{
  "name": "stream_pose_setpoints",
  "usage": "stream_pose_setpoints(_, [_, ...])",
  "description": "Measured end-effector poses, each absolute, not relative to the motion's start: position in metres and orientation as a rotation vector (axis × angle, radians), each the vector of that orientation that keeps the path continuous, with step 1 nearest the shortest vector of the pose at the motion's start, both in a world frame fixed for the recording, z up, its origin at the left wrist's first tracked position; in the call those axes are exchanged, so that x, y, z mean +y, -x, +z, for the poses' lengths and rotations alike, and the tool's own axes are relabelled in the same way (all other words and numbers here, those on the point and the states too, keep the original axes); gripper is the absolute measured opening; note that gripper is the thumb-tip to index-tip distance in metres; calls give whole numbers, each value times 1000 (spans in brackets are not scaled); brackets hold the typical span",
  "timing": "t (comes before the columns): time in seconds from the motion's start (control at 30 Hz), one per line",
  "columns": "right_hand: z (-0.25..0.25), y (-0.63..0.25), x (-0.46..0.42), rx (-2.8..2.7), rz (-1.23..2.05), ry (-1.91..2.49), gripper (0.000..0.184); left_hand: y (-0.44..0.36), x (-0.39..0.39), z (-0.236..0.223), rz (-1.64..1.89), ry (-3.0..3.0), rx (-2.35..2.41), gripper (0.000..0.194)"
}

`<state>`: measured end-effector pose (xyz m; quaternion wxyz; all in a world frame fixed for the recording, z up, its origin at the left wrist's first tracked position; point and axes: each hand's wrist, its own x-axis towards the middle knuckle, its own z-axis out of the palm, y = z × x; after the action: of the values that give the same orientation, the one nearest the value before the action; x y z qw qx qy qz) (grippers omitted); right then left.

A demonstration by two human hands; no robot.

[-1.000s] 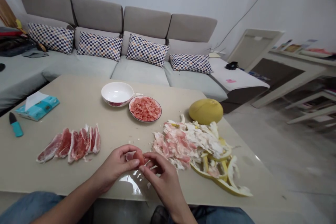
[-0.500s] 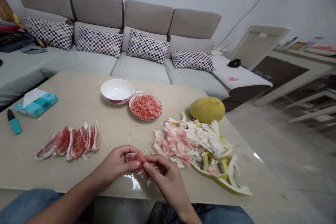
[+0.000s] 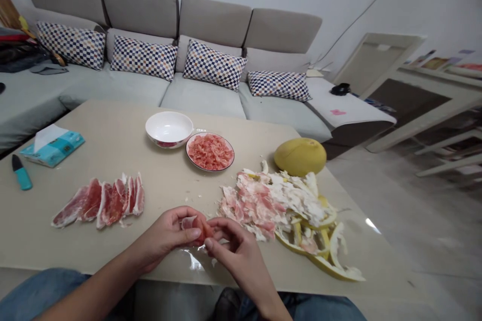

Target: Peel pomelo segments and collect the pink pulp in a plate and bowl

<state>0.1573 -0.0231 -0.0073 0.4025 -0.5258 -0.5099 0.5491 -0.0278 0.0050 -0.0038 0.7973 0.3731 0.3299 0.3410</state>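
Holding, left side: the left hand [image 3: 165, 235] is narrow, and it has a red pomelo segment [image 3: 200, 230] between the thumb and the fingers
Holding, right side: the right hand [image 3: 241, 248] is also narrow, with thumb and forefinger pinching the right edge of the same segment
Segment: it is above the desk [image 3: 163, 185], near the front edge, and a pale skin shows at its left part
Plate: the dark-rimmed plate [image 3: 190, 154] stands farther back, and it contains a heap of red pulp [image 3: 211, 151] in small pieces
Bowl: the white bowl [image 3: 169, 125] stands upright just left of the plate, showing its white inside; whether the two touch, I cannot tell
Tissue pack: the blue pack [image 3: 56, 148] lies at the left, one white tissue coming out of its top
Knife: the small knife [image 3: 23, 176] with turquoise handle lies near this pack
Row: several segments in skin [image 3: 109, 203] lie side by side, left of the hands
Peel heap: torn skins [image 3: 252, 200] and yellow rinds [image 3: 335, 270] lie at the right, near a whole pomelo [image 3: 300, 156]
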Motion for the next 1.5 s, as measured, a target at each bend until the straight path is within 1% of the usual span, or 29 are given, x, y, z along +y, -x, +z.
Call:
stream_pose_setpoints(0.1, [-9, -156, -23, -1286, 1363, 1352, 34, 28, 5, -4, 733, -781, 723, 25])
stream_pose_setpoints(0.27, [-6, -159, -20, -1092, 1566, 1216, 36, 29, 5, -3, 717, -709, 765, 27])
stream_pose_setpoints(0.4, [-9, -164, -19, -1055, 1652, 1183, 39, 31, 5, -1, 724, -629, 773, 32])
stream_pose_setpoints(0.6, [-16, -168, -20, -975, 1710, 1128, 39, 30, 6, 5, 691, -655, 697, 18])
stream_pose_setpoints(0.87, [-13, -165, -20, -998, 1763, 1099, 38, 28, 4, -2, 676, -739, 732, 27])
stream_pose_setpoints(1.13, [-14, -163, -18, -836, 1958, 955, 38, 30, 7, -4, 627, -686, 771, 23])
stream_pose_setpoints(1.3, [-12, -161, -15, -838, 1967, 958, 40, 31, 7, -4, 622, -667, 767, 25])
stream_pose_setpoints(1.5, [-11, -161, -13, -829, 1981, 953, 37, 29, 7, -5, 632, -632, 740, 19])
